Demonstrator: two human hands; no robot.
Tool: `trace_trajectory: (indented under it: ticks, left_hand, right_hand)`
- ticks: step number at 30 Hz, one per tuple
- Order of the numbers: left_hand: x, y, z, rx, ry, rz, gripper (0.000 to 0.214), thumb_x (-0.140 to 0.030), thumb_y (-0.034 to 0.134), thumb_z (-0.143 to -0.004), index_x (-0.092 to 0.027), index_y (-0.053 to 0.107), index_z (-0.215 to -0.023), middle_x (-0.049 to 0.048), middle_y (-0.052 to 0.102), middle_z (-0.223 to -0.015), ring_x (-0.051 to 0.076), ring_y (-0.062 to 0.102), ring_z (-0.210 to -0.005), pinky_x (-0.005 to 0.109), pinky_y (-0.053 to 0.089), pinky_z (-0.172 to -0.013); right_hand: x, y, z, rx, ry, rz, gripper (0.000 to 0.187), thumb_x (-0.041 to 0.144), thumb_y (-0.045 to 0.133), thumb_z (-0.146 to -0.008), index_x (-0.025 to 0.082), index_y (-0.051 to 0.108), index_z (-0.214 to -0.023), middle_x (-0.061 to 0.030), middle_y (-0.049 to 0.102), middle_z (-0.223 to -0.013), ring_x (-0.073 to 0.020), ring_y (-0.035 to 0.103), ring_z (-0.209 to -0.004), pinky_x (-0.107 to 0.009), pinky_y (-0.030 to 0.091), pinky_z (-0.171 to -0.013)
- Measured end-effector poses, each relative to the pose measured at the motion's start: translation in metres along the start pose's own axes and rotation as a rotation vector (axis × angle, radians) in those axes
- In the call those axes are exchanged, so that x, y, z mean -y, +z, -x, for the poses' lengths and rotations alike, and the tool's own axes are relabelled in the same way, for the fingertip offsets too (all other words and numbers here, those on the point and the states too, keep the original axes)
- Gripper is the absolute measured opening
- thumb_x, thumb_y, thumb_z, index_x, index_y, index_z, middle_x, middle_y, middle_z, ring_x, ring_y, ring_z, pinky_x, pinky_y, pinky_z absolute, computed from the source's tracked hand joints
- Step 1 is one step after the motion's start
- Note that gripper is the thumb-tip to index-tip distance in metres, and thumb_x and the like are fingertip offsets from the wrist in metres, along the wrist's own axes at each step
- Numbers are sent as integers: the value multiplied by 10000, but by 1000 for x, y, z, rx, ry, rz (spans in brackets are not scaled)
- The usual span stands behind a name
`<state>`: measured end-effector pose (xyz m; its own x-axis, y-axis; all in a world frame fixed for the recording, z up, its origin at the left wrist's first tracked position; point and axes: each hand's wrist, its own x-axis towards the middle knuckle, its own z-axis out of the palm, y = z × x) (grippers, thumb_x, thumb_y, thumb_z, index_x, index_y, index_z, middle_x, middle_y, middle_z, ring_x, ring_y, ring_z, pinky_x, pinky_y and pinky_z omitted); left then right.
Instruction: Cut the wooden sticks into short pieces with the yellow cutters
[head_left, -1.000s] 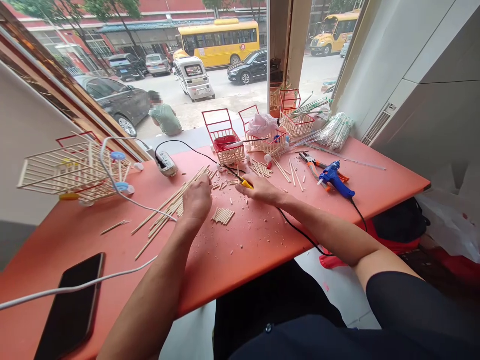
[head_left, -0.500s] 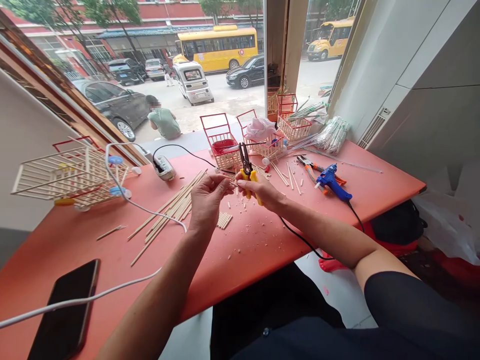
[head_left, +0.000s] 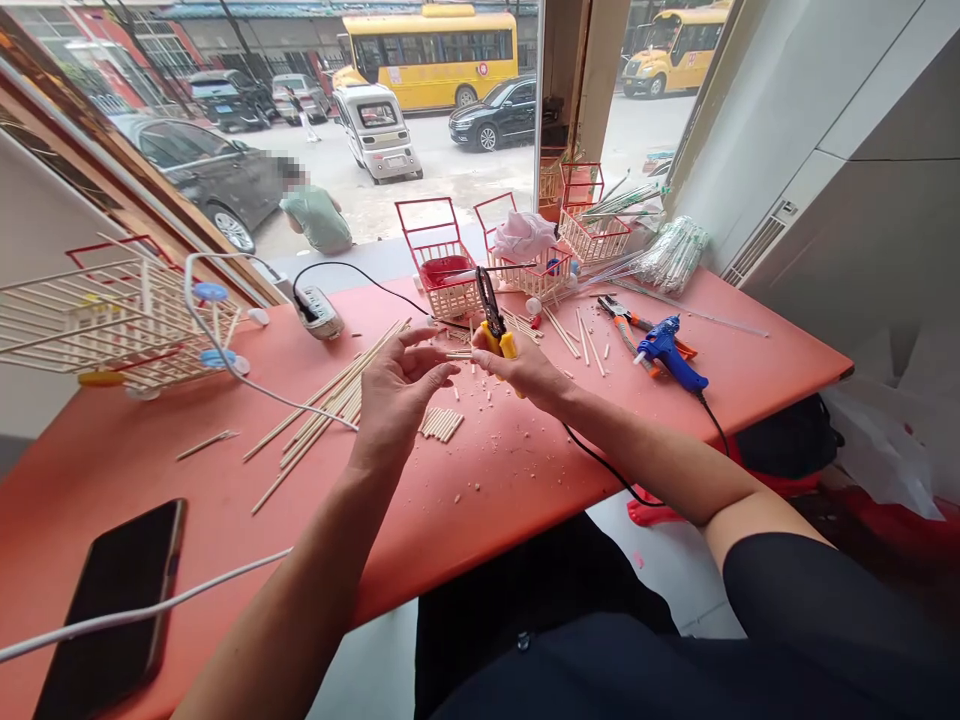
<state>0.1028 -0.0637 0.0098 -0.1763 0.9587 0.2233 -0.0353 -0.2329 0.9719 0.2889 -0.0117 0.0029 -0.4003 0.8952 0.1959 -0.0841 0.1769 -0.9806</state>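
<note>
My right hand [head_left: 525, 368] is wrapped round the yellow handles of a wire stripper [head_left: 491, 310], its dark jaws pointing up and away. A short wooden stick [head_left: 459, 354] juts leftward from beside my right thumb. My left hand [head_left: 401, 390] is just left of that stick, thumb and fingers apart, apparently with nothing gripped. Below the fingers, a row of short cut sticks [head_left: 441, 424] lies side by side on the red table [head_left: 420, 540]. Left of my left hand is a bundle of long wooden sticks [head_left: 322, 420]. Small offcuts are scattered in front of my right hand.
Small stick-built carts [head_left: 450, 290] line the window side; a larger cart [head_left: 142, 320] stands left. Pliers [head_left: 626, 318] and a blue glue gun [head_left: 671, 358] lie right. A white cable [head_left: 225, 590] crosses a phone [head_left: 112, 600]. A power strip [head_left: 319, 315] sits behind.
My left thumb and fingers have come apart and moved slightly left, off the short stick by my right thumb. The right hand still holds the wire stripper. The whole view has shifted slightly.
</note>
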Motion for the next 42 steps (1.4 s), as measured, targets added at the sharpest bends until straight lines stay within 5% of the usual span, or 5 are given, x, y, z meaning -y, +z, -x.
trace_trajectory:
  ticks: [13,21,26,30,42]
  left_hand:
    - [3,-11,-1,41,590,-834,164,-180,850,-953,-273,877,-1085,73,894,-1163,319,818,-1135,489,638,-1056]
    - [-19,-46,-11,191,53,-786,149,-316,794,-869,-240,908,-929,43,883,-886,253,785,-808,400,637,-886]
    - [-17,-31,-6,259,103,-687,306,-473,778,-835,-237,908,-979,89,908,-1038,255,781,-867,390,625,-859]
    - [-25,-40,-10,160,38,-931,235,-452,706,-859,-258,828,-811,41,807,-776,242,696,-759,378,542,-808]
    - [-7,-55,-21,459,-239,-1054,280,-463,766,-728,-289,663,-535,52,735,-601,252,630,-630,353,427,-614]
  right_hand:
    - [-6,-3,-2,-9,-133,307,264,391,737,-913,245,528,-982,8,598,-972,-168,576,-869,-382,498,-883]
    - [-11,-6,-3,21,-150,486,153,294,652,-955,249,531,-1036,-38,651,-1021,-220,630,-932,-422,518,-921]
    - [-11,-2,1,70,-195,582,132,304,622,-972,254,521,-1041,-43,658,-1004,-223,616,-924,-415,505,-921]
    - [-10,-1,1,85,-199,620,109,308,586,-985,253,503,-1031,-53,663,-1015,-227,611,-915,-411,483,-907]
    - [-11,-1,0,104,-180,615,142,270,606,-945,266,489,-1025,-42,650,-991,-237,599,-913,-395,475,-902]
